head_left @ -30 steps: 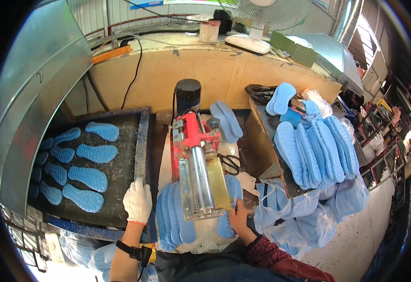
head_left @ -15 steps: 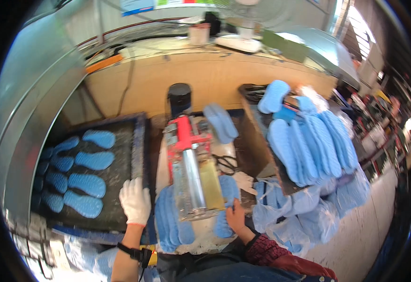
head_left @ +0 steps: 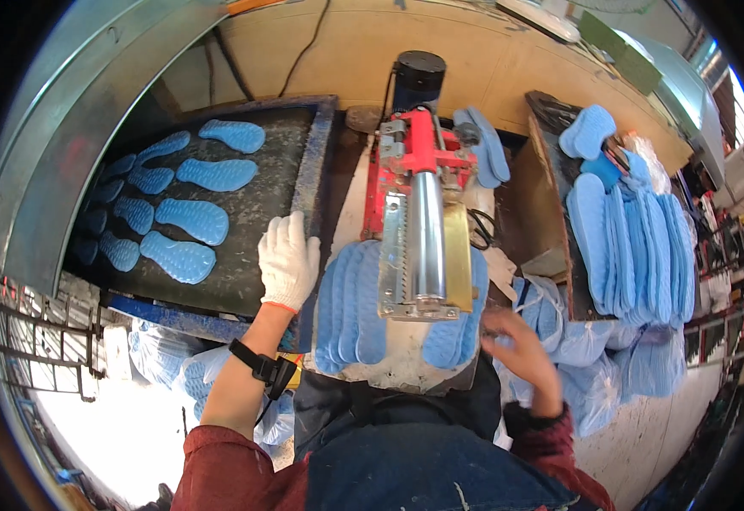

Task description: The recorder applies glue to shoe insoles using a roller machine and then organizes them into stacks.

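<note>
My left hand (head_left: 288,260), in a white knitted glove, rests with fingers stretched out on the blue-edged rim of a black belt table (head_left: 261,196). Several blue textured insoles (head_left: 191,221) lie on that belt. In front of me stands a red machine (head_left: 423,140) with a shiny metal roller (head_left: 428,234). A row of blue insoles (head_left: 350,298) overlaps on the worktop left of the roller, and a smaller group of insoles (head_left: 457,328) lies to its right, partly under the machine. My bare right hand (head_left: 521,345), blurred, is just right of that group, thumb and fingers apart, with nothing visible in it.
On a raised board at the right stands a stack of blue insoles (head_left: 631,247). Below it hang clear plastic bags (head_left: 589,375) of insoles. A pair of insoles (head_left: 484,149) lies behind the machine, near black scissors (head_left: 480,228). A metal hood (head_left: 125,111) borders the left side.
My right hand has come off the right-hand insoles and moved to the right. My left hand stays at the belt table's edge. The view has tilted downward and shifted left.
</note>
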Available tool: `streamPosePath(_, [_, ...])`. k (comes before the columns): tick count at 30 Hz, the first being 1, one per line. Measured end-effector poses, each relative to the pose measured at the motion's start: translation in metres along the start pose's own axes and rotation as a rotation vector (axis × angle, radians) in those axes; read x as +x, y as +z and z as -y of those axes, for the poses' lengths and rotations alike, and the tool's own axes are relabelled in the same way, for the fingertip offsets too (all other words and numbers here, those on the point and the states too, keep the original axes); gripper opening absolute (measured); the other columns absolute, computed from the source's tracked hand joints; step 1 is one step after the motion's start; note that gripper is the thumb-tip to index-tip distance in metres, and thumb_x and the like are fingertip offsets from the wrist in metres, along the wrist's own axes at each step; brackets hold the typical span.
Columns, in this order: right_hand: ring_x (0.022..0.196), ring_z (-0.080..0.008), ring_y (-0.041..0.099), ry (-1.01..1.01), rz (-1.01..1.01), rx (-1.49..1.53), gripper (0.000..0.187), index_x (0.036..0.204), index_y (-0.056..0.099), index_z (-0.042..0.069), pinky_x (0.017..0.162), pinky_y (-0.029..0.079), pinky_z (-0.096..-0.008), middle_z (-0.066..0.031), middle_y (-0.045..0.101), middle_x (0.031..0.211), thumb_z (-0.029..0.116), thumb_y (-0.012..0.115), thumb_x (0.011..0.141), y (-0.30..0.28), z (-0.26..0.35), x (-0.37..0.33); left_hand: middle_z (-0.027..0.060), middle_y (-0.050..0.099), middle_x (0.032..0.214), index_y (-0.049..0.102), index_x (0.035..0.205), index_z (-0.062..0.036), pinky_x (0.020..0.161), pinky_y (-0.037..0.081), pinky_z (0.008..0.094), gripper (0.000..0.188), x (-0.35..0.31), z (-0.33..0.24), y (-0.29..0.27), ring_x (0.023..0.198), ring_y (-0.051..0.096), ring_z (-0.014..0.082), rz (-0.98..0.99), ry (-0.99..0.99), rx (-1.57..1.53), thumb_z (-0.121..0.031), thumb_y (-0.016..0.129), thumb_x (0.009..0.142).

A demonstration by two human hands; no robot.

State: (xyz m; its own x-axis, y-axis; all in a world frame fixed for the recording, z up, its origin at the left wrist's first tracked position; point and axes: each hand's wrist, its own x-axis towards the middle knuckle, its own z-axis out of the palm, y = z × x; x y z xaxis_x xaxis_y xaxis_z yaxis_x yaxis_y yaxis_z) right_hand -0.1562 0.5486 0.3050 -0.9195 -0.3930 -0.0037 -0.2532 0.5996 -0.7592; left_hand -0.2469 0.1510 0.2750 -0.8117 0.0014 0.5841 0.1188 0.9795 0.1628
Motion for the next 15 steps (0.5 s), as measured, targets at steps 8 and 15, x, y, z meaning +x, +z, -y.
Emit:
streamPosePath(8, [0.082, -0.0323, 0.067, -0.904, 0.75, 0.588, 0.016, 0.098, 0.07, 0.001, 0.064, 0.054, -0.0374, -0.0171, 0.066, 0.095, 0.014, 0.062, 0.092, -0.095, 0.152, -0.033, 0.0128, 0.055, 0.099, 0.05, 0.109, -0.005, 0.083, 0.044, 0.0457, 0.04, 0.0, -0.01, 0.007, 0.1, 0.053, 0.032, 0.013, 0.003, -0.069, -0.019, 0.067, 0.076])
streamPosePath(15, [0.098, -0.0327, 0.064, -1.131, 0.919, 0.474, 0.019, 0.108, 0.066, 0.002, 0.076, 0.053, -0.0362, -0.0205, 0.061, 0.114, 0.008, 0.056, 0.094, -0.099, 0.171, -0.022, 0.0126, 0.054, 0.096, 0.048, 0.11, -0.0024, 0.08, 0.044, 0.0439, 0.042, -0.004, -0.006, 0.01, 0.096, 0.053, 0.0314, -0.093, 0.052, -0.04, -0.017, 0.067, 0.075])
